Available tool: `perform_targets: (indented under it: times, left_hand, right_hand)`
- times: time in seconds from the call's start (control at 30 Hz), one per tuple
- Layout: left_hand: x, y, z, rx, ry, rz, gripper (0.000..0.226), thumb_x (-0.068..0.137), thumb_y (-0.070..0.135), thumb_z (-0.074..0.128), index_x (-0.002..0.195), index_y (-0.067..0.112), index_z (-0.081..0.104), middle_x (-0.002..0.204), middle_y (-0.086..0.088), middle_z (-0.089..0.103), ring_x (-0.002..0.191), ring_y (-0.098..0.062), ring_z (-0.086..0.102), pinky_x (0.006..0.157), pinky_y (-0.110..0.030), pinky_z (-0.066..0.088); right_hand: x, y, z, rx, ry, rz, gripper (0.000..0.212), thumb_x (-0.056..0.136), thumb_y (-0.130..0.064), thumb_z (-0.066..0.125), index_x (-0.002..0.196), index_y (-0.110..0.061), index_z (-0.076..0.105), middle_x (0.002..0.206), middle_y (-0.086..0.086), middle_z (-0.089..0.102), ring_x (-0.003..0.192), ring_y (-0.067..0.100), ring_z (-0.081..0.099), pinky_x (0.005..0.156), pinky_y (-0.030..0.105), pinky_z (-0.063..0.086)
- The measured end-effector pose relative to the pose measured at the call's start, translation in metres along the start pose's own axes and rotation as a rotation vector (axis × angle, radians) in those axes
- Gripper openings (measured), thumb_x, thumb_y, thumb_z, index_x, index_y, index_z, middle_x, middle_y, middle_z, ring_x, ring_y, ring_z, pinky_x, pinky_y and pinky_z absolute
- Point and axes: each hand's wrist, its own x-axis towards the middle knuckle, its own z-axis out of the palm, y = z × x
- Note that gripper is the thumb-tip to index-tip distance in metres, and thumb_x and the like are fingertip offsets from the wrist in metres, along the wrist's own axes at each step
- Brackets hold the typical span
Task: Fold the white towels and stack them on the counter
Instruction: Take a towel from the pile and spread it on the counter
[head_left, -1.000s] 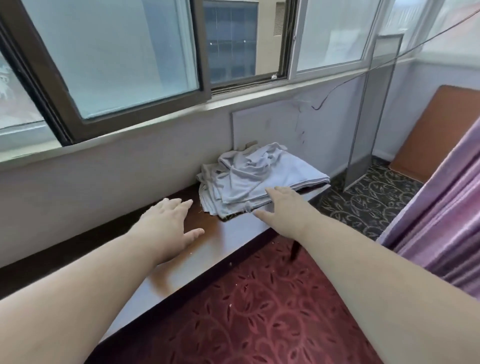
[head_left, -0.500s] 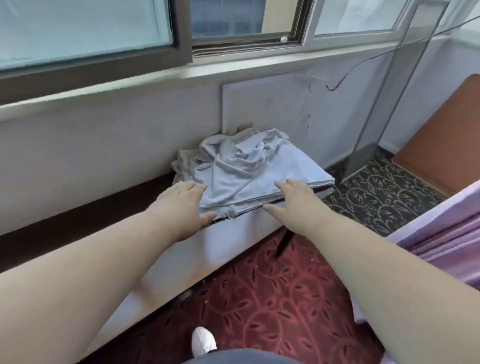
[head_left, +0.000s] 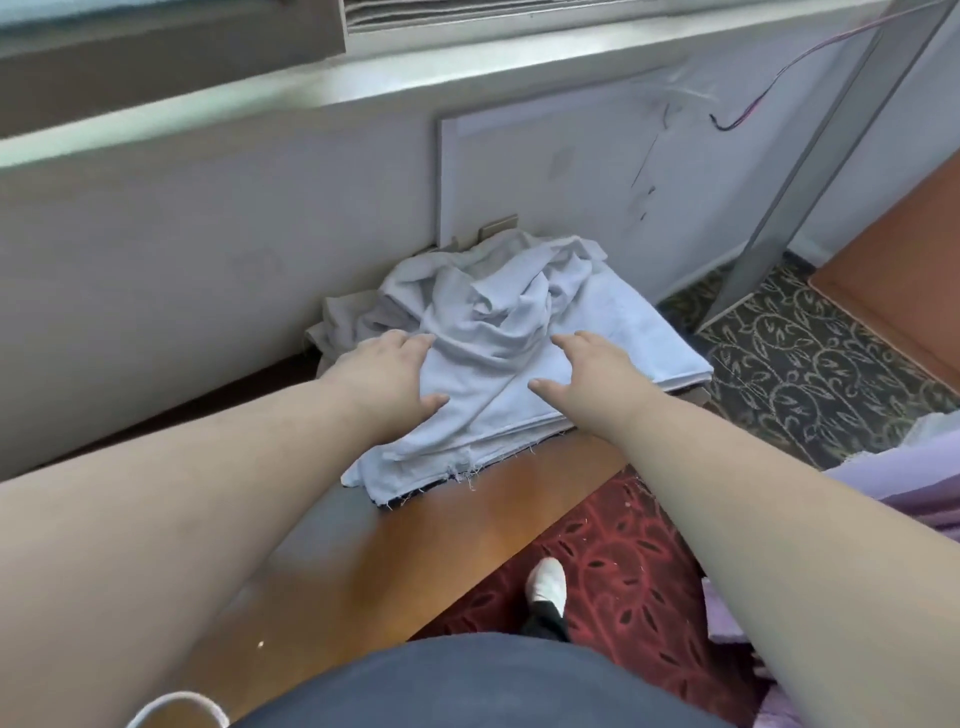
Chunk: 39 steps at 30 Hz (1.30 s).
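A heap of white towels (head_left: 493, 332) lies at the far right end of the brown wooden counter (head_left: 415, 540), against the wall. The top towel is crumpled; flatter layers with frayed edges lie under it. My left hand (head_left: 387, 371) rests on the heap's left side with straight fingers and the thumb spread. My right hand (head_left: 592, 371) lies on the right part of the heap, fingers extended forward. Neither hand grips any cloth.
The white wall and window sill (head_left: 363, 78) run behind the counter. A white panel (head_left: 571, 166) leans on the wall behind the towels. Red patterned carpet (head_left: 623, 561) and my white shoe (head_left: 545, 579) are below; purple fabric (head_left: 904, 493) is at the right.
I have stepped closer and the view tilted down. Both hands moved forward from the counter edge onto the towel heap.
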Motion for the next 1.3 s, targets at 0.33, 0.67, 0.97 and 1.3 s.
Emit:
perform_targets:
  times: [0.33, 0.67, 0.97, 1.3]
  left_hand:
    - [0.107, 0.013, 0.015, -0.124, -0.077, -0.154, 0.078, 0.091, 0.056, 0.052, 0.154, 0.030, 0.014, 0.155, -0.008, 0.028, 0.137, -0.032, 0.033, 0.109, -0.043, 0.035]
    - [0.199, 0.035, 0.047, -0.328, -0.103, -0.398, 0.083, 0.085, 0.041, 0.068, 0.151, 0.021, 0.022, 0.135, -0.013, 0.053, 0.120, -0.036, 0.052, 0.099, -0.039, 0.043]
    - [0.192, 0.059, 0.022, -0.754, 0.105, -0.445, 0.019, 0.096, 0.035, 0.051, 0.115, 0.029, 0.054, 0.099, 0.008, 0.057, 0.083, -0.015, 0.056, 0.063, -0.027, 0.036]
    - [0.108, 0.064, -0.055, -1.096, 0.442, -0.500, 0.021, 0.087, 0.014, 0.054, 0.099, 0.031, 0.051, 0.093, 0.009, 0.065, 0.073, 0.001, 0.056, 0.052, -0.007, 0.039]
  right_hand:
    - [0.138, 0.012, 0.010, 0.070, -0.088, -0.089, 0.076, 0.089, -0.052, 0.063, 0.154, -0.034, 0.028, 0.165, 0.006, 0.011, 0.151, 0.025, 0.012, 0.116, 0.042, 0.026]
    - [0.239, 0.041, 0.029, 0.099, -0.193, -0.135, 0.070, 0.085, -0.039, 0.067, 0.148, -0.036, 0.036, 0.152, 0.005, 0.028, 0.136, 0.028, 0.036, 0.104, 0.038, 0.038]
    - [0.218, 0.020, 0.011, 0.448, -0.082, -0.374, 0.024, 0.082, -0.008, 0.052, 0.077, -0.032, 0.054, 0.087, -0.010, 0.054, 0.079, 0.002, 0.053, 0.068, 0.021, 0.041]
    - [0.163, -0.059, -0.009, 0.790, -0.153, -0.582, 0.075, 0.083, -0.021, 0.062, 0.147, -0.040, 0.029, 0.092, -0.025, 0.053, 0.081, -0.010, 0.056, 0.072, 0.010, 0.044]
